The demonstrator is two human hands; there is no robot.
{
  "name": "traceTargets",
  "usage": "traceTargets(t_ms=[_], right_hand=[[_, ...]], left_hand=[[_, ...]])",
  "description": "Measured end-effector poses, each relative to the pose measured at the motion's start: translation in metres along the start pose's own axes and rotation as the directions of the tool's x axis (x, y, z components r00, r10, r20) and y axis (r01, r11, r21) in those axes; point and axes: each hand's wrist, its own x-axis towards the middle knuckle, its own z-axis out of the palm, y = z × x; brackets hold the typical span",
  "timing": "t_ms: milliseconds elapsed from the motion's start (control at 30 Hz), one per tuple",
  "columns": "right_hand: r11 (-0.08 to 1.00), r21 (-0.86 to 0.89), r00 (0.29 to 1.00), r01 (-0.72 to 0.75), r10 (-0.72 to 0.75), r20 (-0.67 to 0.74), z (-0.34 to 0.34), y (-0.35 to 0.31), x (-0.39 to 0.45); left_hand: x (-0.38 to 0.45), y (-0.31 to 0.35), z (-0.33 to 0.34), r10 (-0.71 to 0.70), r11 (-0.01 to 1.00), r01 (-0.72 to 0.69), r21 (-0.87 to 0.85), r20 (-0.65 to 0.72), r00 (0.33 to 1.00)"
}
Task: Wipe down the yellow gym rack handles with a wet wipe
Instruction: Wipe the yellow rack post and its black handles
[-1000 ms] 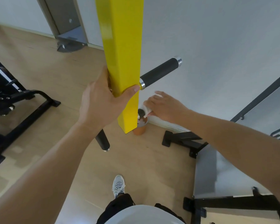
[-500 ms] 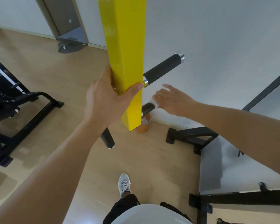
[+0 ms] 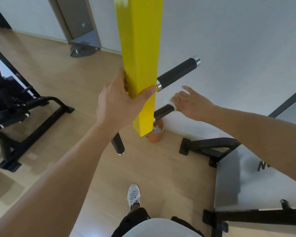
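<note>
A yellow square rack post (image 3: 140, 48) hangs down the middle of the view. My left hand (image 3: 116, 103) grips it near its lower end. Three black handles with chrome caps stick out of it: an upper right handle (image 3: 177, 72), a lower right handle (image 3: 163, 111) and a lower left handle (image 3: 118, 144). My right hand (image 3: 190, 101) covers the outer end of the lower right handle, with a white wet wipe (image 3: 172, 104) pressed under the palm and the fingers partly spread.
An orange bin (image 3: 155, 134) with white wipes in it stands on the wooden floor by the white wall, under the post. Black bench frames sit at the left (image 3: 32, 117) and at the right (image 3: 212, 147). My shoe (image 3: 133, 195) is below.
My right hand has slid with the wipe outward along the lower right handle, from close to the post to the handle's far end. My left hand keeps its grip on the post.
</note>
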Motion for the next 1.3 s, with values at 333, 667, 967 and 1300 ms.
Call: traceTargets(t_ms=[333,667,967,1300], right_hand=[[0.969,0.071,0.967,0.235,-0.225,-0.121,-0.020,-0.060,0.026],[0.956,0.237,0.984,0.171,-0.157,-0.080,-0.013,-0.070,0.040],[0.994,0.110,1.000,-0.004,0.002,0.019,-0.005,-0.001,-0.001],[0.943,0.289,0.986,0.164,-0.162,-0.031,-0.034,-0.076,0.032]], left_hand=[[-0.004,0.000,0.000,-0.004,1.000,0.003,-0.022,-0.018,1.000],[-0.002,0.000,0.002,0.009,1.000,-0.008,0.028,-0.023,1.000],[-0.005,-0.001,0.001,0.011,0.999,-0.010,-0.034,0.012,1.000],[-0.010,-0.001,-0.003,0.005,0.994,-0.004,-0.108,0.013,1.000]])
